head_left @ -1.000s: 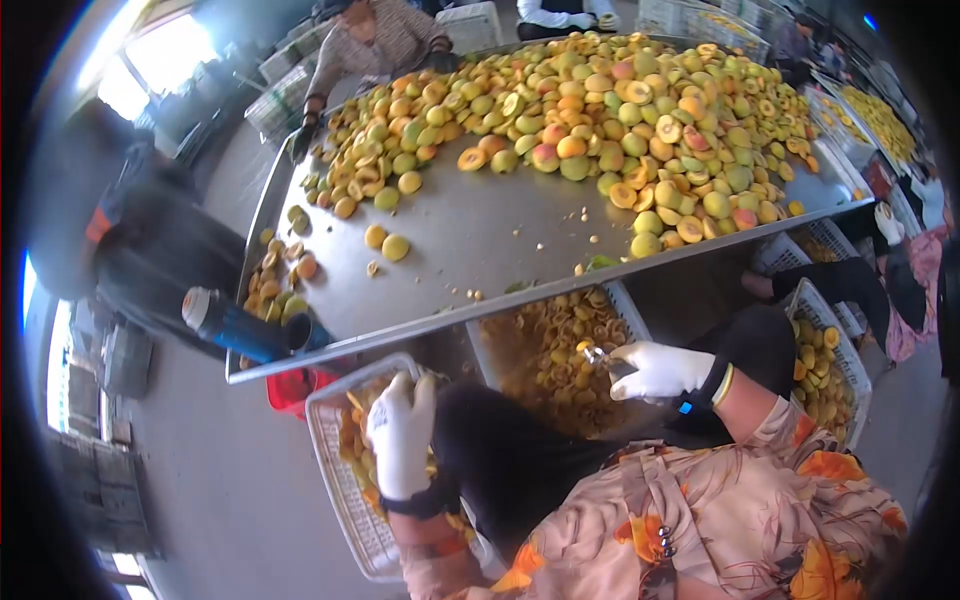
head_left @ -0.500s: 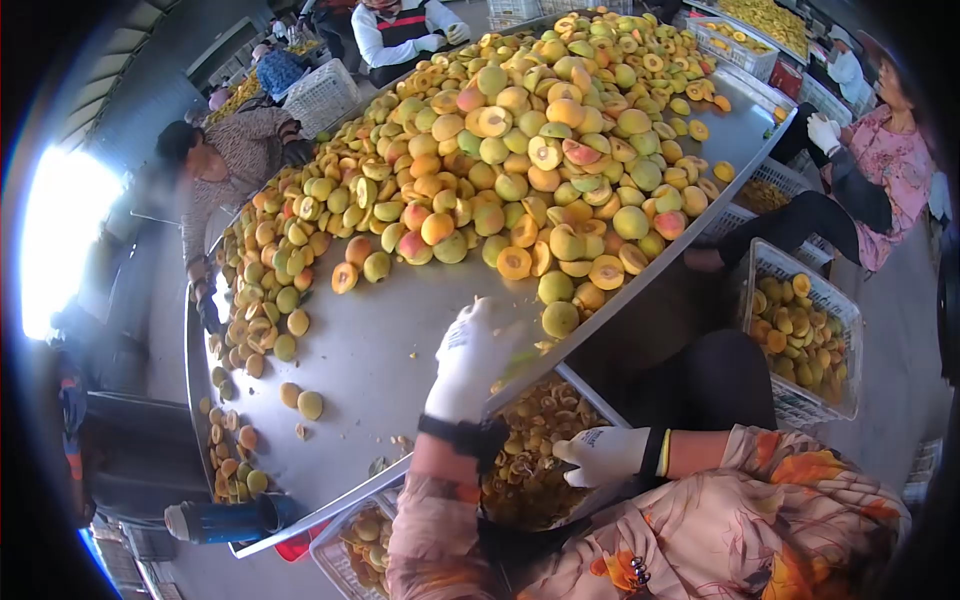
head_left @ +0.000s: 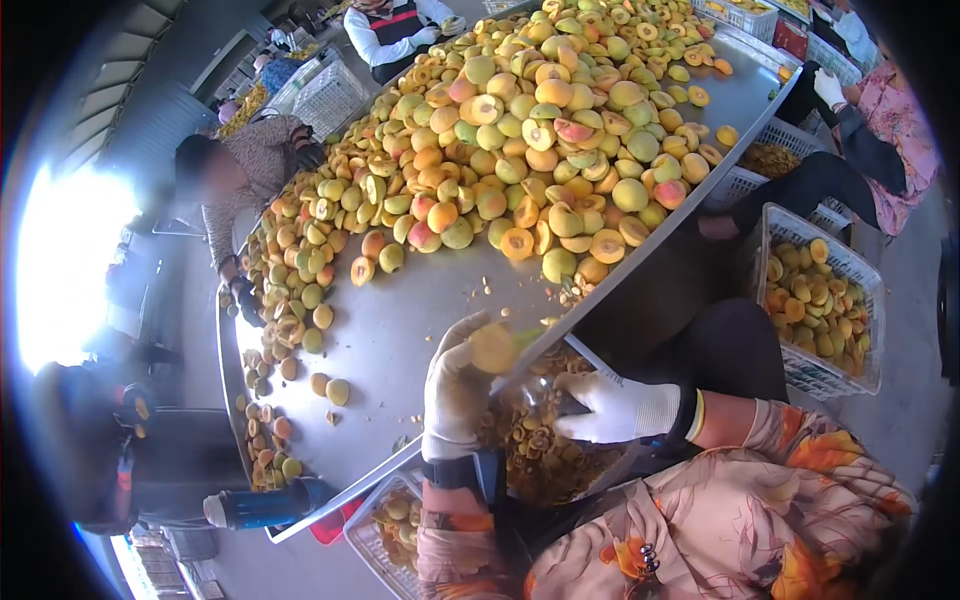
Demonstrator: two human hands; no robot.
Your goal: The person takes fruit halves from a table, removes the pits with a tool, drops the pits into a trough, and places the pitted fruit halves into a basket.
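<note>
My gloved left hand holds a yellow-green fruit between thumb and fingers above the near edge of the metal table. Just right of it, my gloved right hand is closed round a small tool with a shiny metal end, partly blurred. Both hands are over a crate of fruit scraps. Beyond them, a large heap of whole and halved fruit covers much of the table.
Crates of halved fruit stand at the right and below the table's edge. A blue flask lies at the near left corner. Co-workers sit at the left, far side and right.
My left hand has drawn back from the table surface with a fruit in it. My right hand has turned, and its tool now shows. The view has shifted slightly.
</note>
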